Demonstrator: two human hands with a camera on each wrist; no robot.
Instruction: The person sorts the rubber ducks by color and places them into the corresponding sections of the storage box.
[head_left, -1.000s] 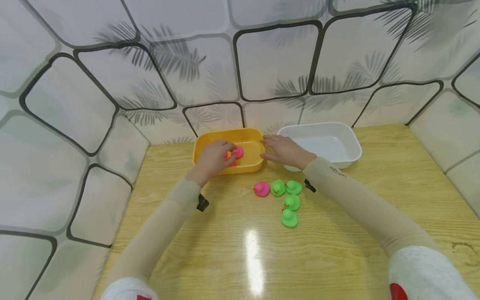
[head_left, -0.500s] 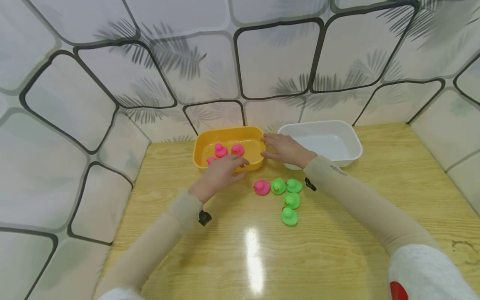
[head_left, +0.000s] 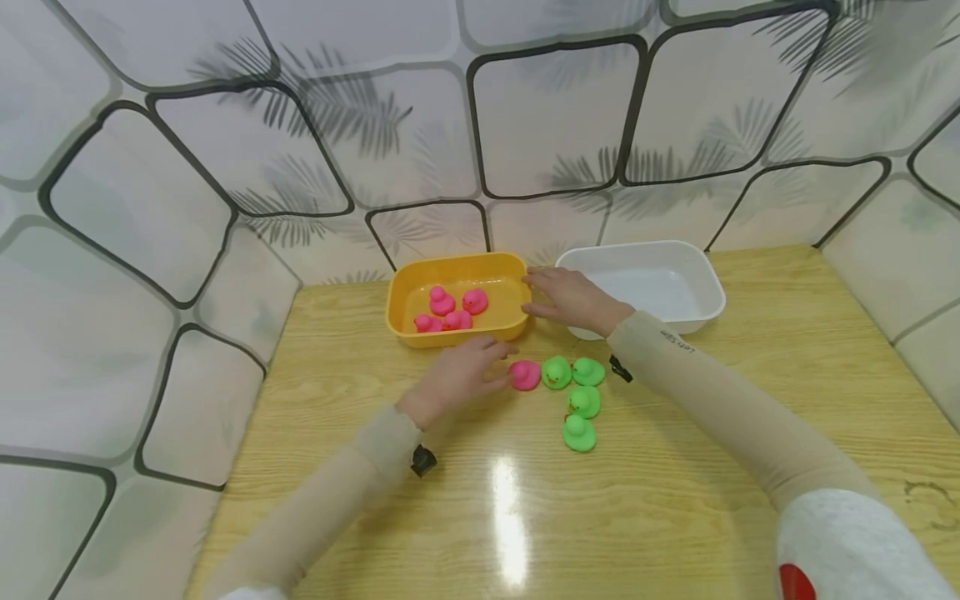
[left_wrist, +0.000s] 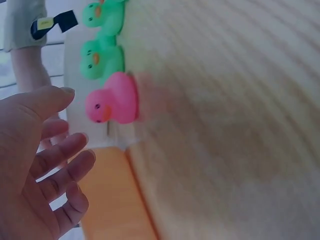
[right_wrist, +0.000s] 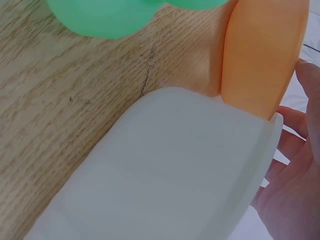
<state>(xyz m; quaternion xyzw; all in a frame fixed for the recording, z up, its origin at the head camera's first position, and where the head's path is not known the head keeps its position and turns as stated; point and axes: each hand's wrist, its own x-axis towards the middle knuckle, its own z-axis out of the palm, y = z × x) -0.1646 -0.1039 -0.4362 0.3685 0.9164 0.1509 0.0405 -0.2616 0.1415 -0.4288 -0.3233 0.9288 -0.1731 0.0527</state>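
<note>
My left hand (head_left: 457, 375) reaches past the near side of the yellow basin (head_left: 504, 292), thumb and fingers spread on either side of a pink rubber duck (head_left: 527, 375). In the left wrist view, a gap shows between the thumb tip and that pink duck (left_wrist: 122, 97); nothing is in the hand. Several pink ducks (head_left: 442, 301) lie inside the yellow basin. At the basin's right end rests my right hand (head_left: 573, 300), fingers extended onto the rim. The right wrist view has this hand (right_wrist: 295, 170) beside the orange-yellow wall (right_wrist: 265, 55), where the two basins meet.
Several green ducks run right of the pink one, then toward me, from the first green duck (head_left: 557, 372) to the nearest (head_left: 579, 433). A white basin (head_left: 667, 287) stands under the right forearm. A patterned wall backs the wooden table (head_left: 420, 517).
The left hand has come out of the yellow basin and moved right and nearer to me, up to the pink duck on the table. The right hand stays on the rim.
</note>
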